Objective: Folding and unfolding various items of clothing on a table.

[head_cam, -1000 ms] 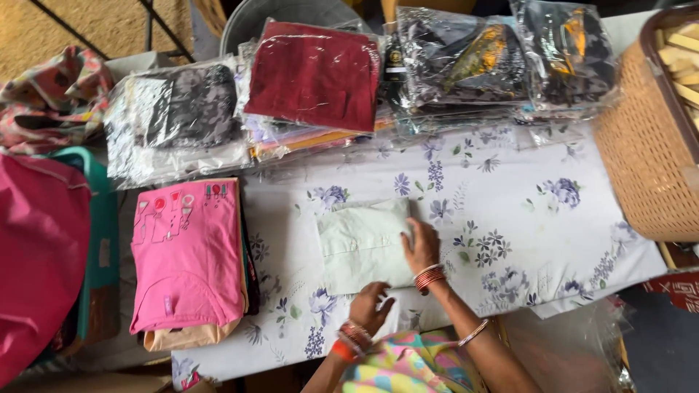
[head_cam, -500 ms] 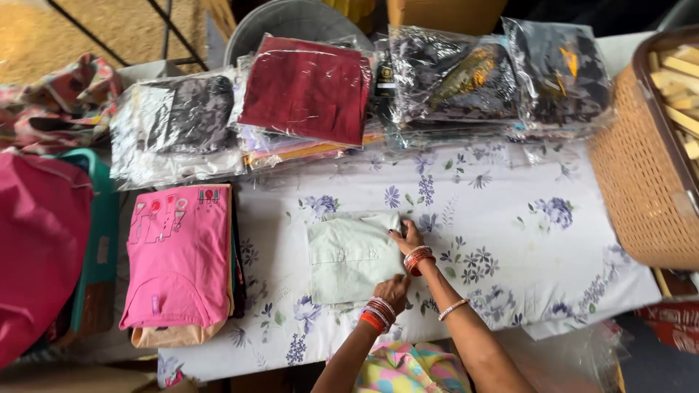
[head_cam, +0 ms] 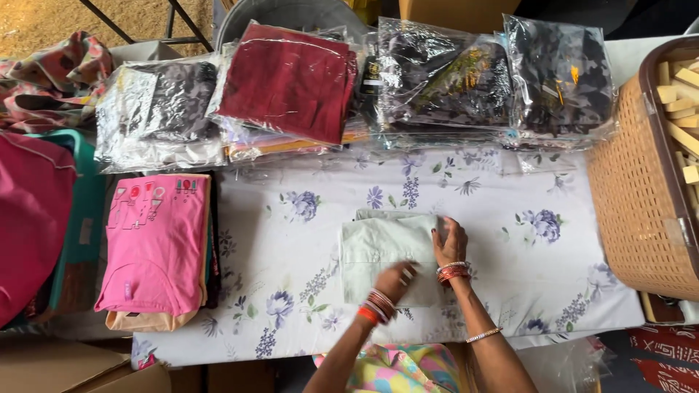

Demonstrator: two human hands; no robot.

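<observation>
Hands press flat on a folded pale-green shirt lying mid-table on the floral cloth: left hand open on its near edge, right hand open on its right side, gripping nothing.

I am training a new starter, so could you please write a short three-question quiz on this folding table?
1. True or false: both hands rest on the pale green folded garment.
2. Which lies nearer the pink shirt: A, the left hand, or B, the right hand?
3. What stands at the table's right edge?

Key: 1 true; 2 A; 3 a woven tan basket.
</observation>
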